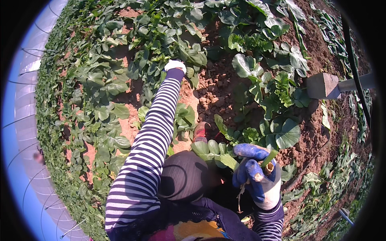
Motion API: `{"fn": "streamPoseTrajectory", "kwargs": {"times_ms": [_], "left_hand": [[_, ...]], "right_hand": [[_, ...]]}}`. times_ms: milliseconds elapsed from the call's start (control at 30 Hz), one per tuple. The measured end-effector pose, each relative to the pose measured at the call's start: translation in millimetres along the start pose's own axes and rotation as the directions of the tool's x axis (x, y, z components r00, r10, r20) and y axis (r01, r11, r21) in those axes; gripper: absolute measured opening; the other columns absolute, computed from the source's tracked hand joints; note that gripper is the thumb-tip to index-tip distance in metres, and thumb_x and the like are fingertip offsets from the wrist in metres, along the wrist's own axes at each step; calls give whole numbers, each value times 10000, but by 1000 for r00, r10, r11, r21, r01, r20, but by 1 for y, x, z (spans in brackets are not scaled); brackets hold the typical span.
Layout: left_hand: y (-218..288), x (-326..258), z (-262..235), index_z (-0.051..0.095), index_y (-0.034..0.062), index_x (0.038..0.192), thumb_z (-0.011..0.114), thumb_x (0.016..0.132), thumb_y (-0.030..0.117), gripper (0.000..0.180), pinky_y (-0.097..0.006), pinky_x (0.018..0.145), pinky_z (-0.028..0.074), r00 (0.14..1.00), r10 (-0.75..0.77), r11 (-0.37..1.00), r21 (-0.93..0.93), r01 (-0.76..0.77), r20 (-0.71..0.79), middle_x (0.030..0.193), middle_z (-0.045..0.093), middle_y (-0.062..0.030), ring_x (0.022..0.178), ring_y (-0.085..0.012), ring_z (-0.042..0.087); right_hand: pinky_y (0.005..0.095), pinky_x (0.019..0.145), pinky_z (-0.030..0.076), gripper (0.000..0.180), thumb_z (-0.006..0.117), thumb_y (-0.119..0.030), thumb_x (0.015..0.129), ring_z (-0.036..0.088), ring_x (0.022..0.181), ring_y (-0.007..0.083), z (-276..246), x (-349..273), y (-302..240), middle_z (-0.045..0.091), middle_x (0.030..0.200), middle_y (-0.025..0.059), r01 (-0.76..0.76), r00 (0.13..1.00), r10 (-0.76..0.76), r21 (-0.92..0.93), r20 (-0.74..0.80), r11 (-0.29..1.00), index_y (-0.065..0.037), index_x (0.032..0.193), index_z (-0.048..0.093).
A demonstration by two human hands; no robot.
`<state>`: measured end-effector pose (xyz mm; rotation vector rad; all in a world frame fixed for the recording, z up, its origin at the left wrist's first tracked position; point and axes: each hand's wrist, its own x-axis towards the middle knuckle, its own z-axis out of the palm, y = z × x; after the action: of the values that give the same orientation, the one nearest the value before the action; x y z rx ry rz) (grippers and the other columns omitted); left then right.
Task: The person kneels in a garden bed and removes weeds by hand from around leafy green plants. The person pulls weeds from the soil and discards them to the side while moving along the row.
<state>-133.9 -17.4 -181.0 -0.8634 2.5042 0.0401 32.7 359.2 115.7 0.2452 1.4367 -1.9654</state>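
Observation:
My left hand (175,65), in a white glove, is stretched out among the leafy green plants (193,56) in the row ahead. Leaves hide its fingers, so whether it grips a stem cannot be seen. My right hand (259,174) wears a blue-and-white glove, close to my body at the lower right. Its fingers are curled round a leafy green plant, whose pale green stalk (269,159) sticks up out of the grip. A thin, root-like strand (240,197) dangles below that glove. Broad leaves (213,151) lie just left of it; whether they belong to the held plant is unclear.
My bent knee (183,174) and red shoe (202,130) are between the rows. Brown, clumpy soil (219,88) runs ahead. At right stand a concrete block (323,85) on a pole and a dark cable (354,68). Plastic sheeting on hoops (30,104) borders the far left.

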Motion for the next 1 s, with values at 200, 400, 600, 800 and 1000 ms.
{"fn": "streamPoseTrajectory", "kwargs": {"times_ms": [200, 400, 600, 800, 1000], "left_hand": [[-34, 16, 13, 615, -32, 1147, 428, 878, 274, 448, -388, 981, 442, 992, 127, 990, -58, -125, 28, 1269, 537, -259, 1151, -344, 560], [-29, -95, 1, 571, -46, 1110, 431, 878, 300, 439, -399, 982, 414, 914, 383, 905, -145, -400, -132, 1197, 540, -233, 1124, -350, 526], [-23, -168, -17, 407, -52, 1348, 424, 913, 388, 619, -388, 1096, 308, 839, 542, 826, -217, -520, 48, 1448, 334, -259, 1335, -353, 359], [-12, -79, -7, 363, -8, 1383, 432, 900, 359, 611, -395, 1070, 353, 973, 231, 955, -188, -228, -10, 1465, 287, -282, 1311, -369, 398], [7, -19, -6, 325, 68, 1442, 356, 925, 289, 563, -397, 1044, 380, 980, 9, 983, -181, 27, 198, 1517, 257, -178, 1322, -306, 414]], "right_hand": [[271, 458, 429, 388, 636, -217, 878, 477, 491, 131, -1, -1, 0, 508, 593, 56, 9, 999, -10, 22, 38, 1000, 77, 1120, 559], [258, 464, 424, 381, 619, -212, 892, 496, 501, 136, 0, -5, -4, 513, 605, 48, -18, 999, 18, 1, 28, 1000, 60, 1149, 550], [252, 505, 449, 356, 582, -188, 923, 463, 539, 92, 5, -6, -5, 495, 626, 13, -9, 1000, 9, 11, 25, 1000, 55, 1179, 538], [249, 519, 448, 374, 592, -208, 921, 466, 543, 90, 9, -8, -3, 501, 631, 13, 11, 1000, -11, -10, 12, 1000, 55, 1182, 538], [247, 498, 427, 376, 604, -217, 906, 486, 528, 110, 9, -3, -5, 503, 616, 28, -13, 1000, 12, -50, -22, 999, 56, 1158, 553]]}}
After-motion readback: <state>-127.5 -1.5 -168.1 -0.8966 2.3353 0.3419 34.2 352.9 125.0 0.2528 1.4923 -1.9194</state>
